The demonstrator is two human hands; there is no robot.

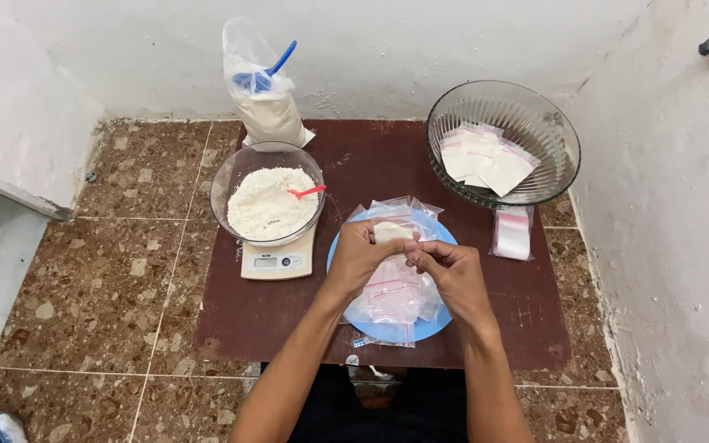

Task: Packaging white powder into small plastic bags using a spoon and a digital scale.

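A glass bowl on a white scale holds flour and a red spoon; a ribbed glass bowl holds filled zip bags. Both hands, left hand and right hand, pinch a small flour-filled plastic bag, lying crosswise above the blue plate of empty bags on the bench.

Between my fingertips: small clear bag of white powder; beneath my fingers, pale blue plate under clear pouches with pink-red seal strips. Left of my fingers I note a clear bowl of white flour with red spoon on a cream scale. All sits on a dark maroon board over brown, cream-speckled floor tiles.
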